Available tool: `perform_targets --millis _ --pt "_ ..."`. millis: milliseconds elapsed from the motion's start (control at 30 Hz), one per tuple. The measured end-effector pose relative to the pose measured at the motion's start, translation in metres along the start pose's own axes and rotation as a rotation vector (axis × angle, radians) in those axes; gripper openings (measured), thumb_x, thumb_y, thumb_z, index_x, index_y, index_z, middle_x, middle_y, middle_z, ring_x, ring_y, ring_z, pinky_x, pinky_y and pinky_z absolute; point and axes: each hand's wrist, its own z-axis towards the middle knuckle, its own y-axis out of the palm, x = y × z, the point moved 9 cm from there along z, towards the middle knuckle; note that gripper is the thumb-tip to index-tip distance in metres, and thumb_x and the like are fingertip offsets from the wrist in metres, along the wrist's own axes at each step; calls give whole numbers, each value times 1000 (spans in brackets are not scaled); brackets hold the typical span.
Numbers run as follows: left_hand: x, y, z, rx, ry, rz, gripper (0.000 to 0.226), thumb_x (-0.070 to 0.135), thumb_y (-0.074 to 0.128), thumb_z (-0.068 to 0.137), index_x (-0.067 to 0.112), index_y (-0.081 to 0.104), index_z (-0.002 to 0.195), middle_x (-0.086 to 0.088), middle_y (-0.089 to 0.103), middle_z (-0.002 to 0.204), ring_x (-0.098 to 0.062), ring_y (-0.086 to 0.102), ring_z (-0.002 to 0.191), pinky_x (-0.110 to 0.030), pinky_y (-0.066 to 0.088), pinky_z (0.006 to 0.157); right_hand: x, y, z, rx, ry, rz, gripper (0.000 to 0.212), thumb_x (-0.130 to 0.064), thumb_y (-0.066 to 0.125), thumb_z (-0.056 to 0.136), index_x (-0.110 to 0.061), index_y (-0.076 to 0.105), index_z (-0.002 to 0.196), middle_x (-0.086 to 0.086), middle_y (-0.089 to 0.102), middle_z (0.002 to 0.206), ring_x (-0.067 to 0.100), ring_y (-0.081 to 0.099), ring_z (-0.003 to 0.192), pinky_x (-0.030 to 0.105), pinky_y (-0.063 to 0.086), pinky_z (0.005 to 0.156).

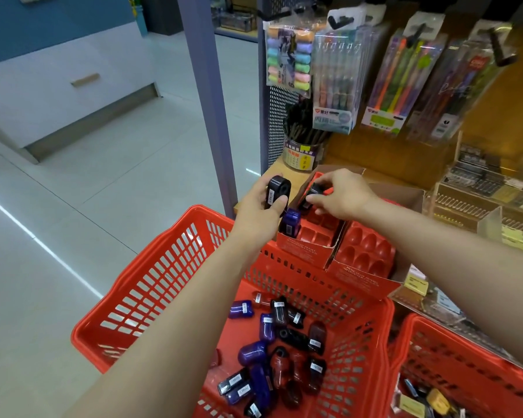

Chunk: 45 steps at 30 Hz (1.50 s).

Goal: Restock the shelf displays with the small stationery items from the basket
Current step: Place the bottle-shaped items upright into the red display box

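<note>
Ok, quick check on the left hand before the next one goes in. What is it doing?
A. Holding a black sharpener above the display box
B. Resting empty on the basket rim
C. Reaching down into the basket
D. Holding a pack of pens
A: the left hand grips a black sharpener beside the red display box, above the basket, while the right hand sets another into the box.

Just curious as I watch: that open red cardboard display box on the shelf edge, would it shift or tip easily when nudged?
Probably yes. The red display box looks like thin cardboard and mostly empty, so likely light. It sits at the shelf edge, so a push might slide it off.
</note>
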Motion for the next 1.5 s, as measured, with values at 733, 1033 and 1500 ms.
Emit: perform_targets --millis 733,1033,1500 --pt "0 -2 -1 142 38 104 31 20 66 94 20 61 124 3 69 109 -10 67 98 -27 55 73 -13 11 -10 82 -115 -97 33 -30 78 82 -15 72 111 6 70 113 24 63 105 37 49 95" --pt "29 19 -4 153 212 153 29 10 77 84 28 68 105 18 66 88 13 62 78 -4 47 66 -26 -40 -37 18 -184 152 43 -67 68 75 -35 75 102 -15 74 94 2 67 90 25 52 82" --pt "-9 7 1 14 76 612 28 15 71 90 24 70 117 1 72 88 -14 69 82 -32 57 76 14 -23 -14 67 -32 -60 38 -36 79 81 -17 71 113 2 69 111 15 61 100 26 48 84"
